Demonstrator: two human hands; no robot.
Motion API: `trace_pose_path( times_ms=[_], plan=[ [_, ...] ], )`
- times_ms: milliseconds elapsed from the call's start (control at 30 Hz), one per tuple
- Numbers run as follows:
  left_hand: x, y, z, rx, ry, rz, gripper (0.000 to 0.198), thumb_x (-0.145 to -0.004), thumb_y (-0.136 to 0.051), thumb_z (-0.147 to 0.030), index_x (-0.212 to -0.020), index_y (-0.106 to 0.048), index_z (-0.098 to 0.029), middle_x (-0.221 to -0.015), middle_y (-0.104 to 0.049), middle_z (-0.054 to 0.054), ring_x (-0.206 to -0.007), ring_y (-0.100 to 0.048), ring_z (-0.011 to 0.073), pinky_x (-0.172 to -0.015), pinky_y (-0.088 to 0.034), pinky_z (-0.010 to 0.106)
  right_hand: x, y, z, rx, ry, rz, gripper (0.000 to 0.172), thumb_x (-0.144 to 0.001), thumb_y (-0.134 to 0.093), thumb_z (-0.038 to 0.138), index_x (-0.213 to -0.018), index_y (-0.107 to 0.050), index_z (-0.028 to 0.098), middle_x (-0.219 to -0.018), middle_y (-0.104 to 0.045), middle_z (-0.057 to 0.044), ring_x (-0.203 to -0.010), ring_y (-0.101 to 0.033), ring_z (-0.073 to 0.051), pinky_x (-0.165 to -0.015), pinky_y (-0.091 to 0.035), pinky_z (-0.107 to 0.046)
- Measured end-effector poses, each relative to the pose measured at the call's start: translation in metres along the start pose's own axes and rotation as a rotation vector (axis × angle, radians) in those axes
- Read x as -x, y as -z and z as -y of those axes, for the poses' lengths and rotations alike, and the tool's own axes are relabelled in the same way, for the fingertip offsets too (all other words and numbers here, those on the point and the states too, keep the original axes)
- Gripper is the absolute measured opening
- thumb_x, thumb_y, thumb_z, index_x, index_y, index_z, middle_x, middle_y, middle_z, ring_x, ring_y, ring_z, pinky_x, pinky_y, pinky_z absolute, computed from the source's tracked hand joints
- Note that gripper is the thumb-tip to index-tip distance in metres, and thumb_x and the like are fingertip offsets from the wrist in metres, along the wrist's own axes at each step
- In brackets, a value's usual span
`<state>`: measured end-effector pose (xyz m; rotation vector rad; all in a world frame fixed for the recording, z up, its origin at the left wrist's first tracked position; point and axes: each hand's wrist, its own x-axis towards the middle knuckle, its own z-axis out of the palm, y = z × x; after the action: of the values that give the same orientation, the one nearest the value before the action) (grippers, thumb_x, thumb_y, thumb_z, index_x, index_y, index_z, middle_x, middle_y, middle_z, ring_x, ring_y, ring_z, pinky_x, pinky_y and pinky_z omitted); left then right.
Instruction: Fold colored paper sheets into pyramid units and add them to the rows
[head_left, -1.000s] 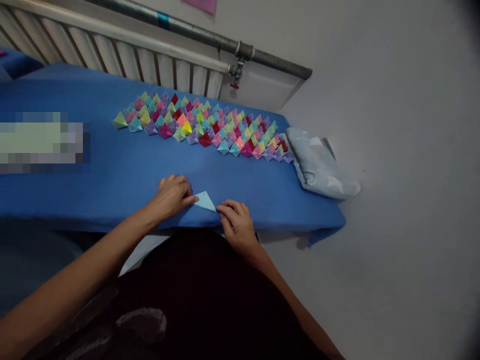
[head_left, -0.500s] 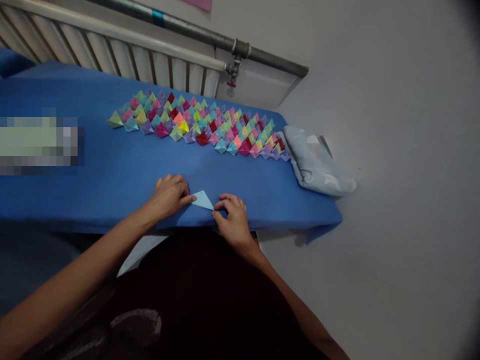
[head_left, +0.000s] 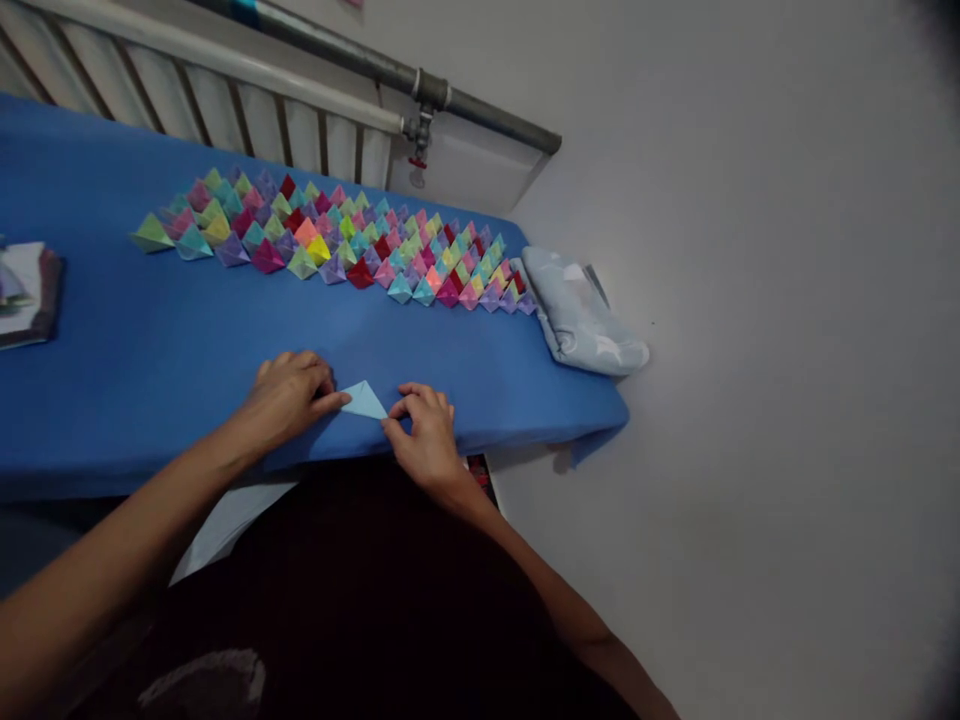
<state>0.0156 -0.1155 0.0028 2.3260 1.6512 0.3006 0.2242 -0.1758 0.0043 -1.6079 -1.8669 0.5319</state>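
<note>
A light blue piece of origami paper (head_left: 365, 401), folded into a triangle, lies near the front edge of the blue-covered surface (head_left: 225, 340). My left hand (head_left: 294, 393) grips its left corner with the thumb on top; the other fingers are curled. At the right corner, my right hand (head_left: 424, 430) pinches the paper tip between thumb and index finger. Beyond both hands, rows of small folded paper pieces (head_left: 360, 273) in many colours stand close together.
A folded grey-blue cloth (head_left: 585, 320) sits at the right end, beside the wall (head_left: 750, 350). A stack of papers or a booklet (head_left: 34, 295) lies at the far left. Behind the surface are a white radiator (head_left: 217, 105) and a metal pipe (head_left: 495, 115) with a red-handled valve (head_left: 418, 162).
The camera view has turned right, so everything appears further left. Both hands keep their hold on the light blue paper, whose shape looks the same.
</note>
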Motion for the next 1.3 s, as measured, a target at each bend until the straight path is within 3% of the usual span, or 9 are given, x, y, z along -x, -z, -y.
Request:
trace_pose_path(
  times_ms=[333, 600, 933, 1133, 1300],
  plan=[
    [0.002, 0.000, -0.002, -0.022, -0.006, -0.016, 0.029, -0.088, -0.057, -0.046, -0.077, -0.067, -0.021, -0.102, -0.066, 0.008, -0.095, -0.055, 0.0275, -0.081, -0.038, 0.039, 0.015, -0.001, -0.018, 0.063, 0.235, -0.071, 0.019, -0.091, -0.058, 0.021, -0.101, -0.073, 0.024, -0.124, -0.060, -0.009, -0.109, -0.054, -0.023, -0.098, -0.042, -0.041],
    [0.003, -0.002, -0.001, 0.010, -0.035, -0.078, 0.032, -0.088, -0.056, -0.047, -0.072, -0.066, -0.021, -0.097, -0.066, 0.007, -0.090, -0.054, 0.0250, -0.080, -0.038, 0.039, 0.016, 0.000, -0.019, 0.171, 0.289, -0.028, 0.023, -0.095, -0.053, 0.023, -0.106, -0.073, 0.024, -0.123, -0.062, -0.010, -0.109, -0.055, -0.024, -0.097, -0.042, -0.042],
    [0.002, 0.002, -0.004, -0.008, -0.006, -0.022, 0.028, -0.088, -0.059, -0.044, -0.074, -0.066, -0.020, -0.102, -0.066, 0.008, -0.095, -0.054, 0.0278, -0.079, -0.038, 0.040, 0.017, 0.001, -0.028, 0.256, 0.401, -0.023, 0.024, -0.097, -0.051, 0.022, -0.107, -0.072, 0.020, -0.121, -0.063, -0.012, -0.111, -0.051, -0.025, -0.095, -0.040, -0.041],
    [0.003, 0.001, -0.004, -0.001, -0.020, -0.030, 0.025, -0.087, -0.061, -0.043, -0.076, -0.066, -0.020, -0.099, -0.066, 0.007, -0.094, -0.054, 0.0264, -0.079, -0.038, 0.038, 0.010, 0.010, -0.013, 0.298, 0.394, 0.014, 0.021, -0.097, -0.054, 0.028, -0.105, -0.072, 0.024, -0.123, -0.065, -0.009, -0.114, -0.050, -0.027, -0.098, -0.035, -0.045],
    [0.004, 0.001, -0.006, 0.001, -0.008, -0.050, 0.025, -0.088, -0.061, -0.042, -0.077, -0.067, -0.020, -0.099, -0.066, 0.008, -0.094, -0.054, 0.0263, -0.080, -0.038, 0.039, -0.002, 0.000, 0.006, 0.294, 0.499, 0.065, 0.028, -0.098, -0.050, 0.028, -0.119, -0.068, 0.023, -0.121, -0.067, -0.009, -0.111, -0.053, -0.025, -0.097, -0.035, -0.042]
  ],
)
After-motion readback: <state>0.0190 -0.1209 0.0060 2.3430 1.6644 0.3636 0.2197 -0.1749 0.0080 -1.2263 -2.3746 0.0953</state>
